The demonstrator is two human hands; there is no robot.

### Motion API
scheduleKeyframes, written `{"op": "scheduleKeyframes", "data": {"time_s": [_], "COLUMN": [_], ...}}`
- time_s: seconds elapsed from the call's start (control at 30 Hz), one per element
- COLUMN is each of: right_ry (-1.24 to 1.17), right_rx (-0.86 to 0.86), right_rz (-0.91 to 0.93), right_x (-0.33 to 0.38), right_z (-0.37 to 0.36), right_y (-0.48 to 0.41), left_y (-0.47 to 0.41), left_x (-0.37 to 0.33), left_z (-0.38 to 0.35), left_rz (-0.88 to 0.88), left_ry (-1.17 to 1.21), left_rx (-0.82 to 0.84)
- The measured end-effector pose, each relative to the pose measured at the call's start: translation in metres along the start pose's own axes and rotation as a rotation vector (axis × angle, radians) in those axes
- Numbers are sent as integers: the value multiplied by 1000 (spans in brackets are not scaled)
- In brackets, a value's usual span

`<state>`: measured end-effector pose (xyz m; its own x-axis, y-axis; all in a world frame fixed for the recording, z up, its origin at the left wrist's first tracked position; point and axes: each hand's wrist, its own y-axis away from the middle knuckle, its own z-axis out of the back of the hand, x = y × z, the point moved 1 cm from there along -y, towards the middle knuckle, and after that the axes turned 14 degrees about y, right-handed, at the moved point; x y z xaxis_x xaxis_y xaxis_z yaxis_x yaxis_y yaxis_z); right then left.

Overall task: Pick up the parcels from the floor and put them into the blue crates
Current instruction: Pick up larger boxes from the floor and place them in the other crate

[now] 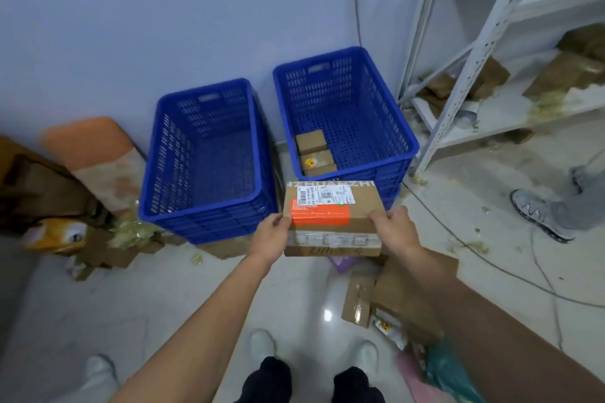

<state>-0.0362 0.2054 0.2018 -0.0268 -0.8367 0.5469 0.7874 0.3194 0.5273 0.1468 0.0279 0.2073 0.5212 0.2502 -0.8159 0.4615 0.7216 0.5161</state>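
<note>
I hold a brown cardboard parcel with a white shipping label and an orange sticker, level, in front of the gap between two blue crates. My left hand grips its left edge and my right hand grips its right edge. The left blue crate has nothing visible inside. The right blue crate holds two small brown boxes at its near left corner. More parcels lie on the floor by my right forearm.
A white metal shelf rack with torn cardboard stands at right. Another person's grey shoe is on the floor right. Cardboard scraps and an orange-and-white object lie left of the crates. Cables cross the tiled floor.
</note>
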Motion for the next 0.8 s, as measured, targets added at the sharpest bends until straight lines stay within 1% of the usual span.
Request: {"op": "scheduleKeyframes", "data": {"time_s": [0.2, 0.4, 0.5, 0.63, 0.8], "right_ry": [-36, 18, 4, -55, 12], "right_rx": [11, 17, -10, 13, 8], "right_rz": [129, 301, 336, 395, 398], "right_x": [96, 184, 221, 266, 299], "right_z": [-21, -65, -88, -111, -135], "right_y": [32, 71, 86, 100, 103], "left_y": [-6, -11, -22, -36, -55], "left_x": [-39, -48, -50, -55, -56], "left_z": [92, 190, 235, 286, 320], "left_rz": [-148, -209, -228, -256, -264], "left_ry": [43, 131, 120, 145, 190], "left_rx": [-108, -215, -235, -237, -216]}}
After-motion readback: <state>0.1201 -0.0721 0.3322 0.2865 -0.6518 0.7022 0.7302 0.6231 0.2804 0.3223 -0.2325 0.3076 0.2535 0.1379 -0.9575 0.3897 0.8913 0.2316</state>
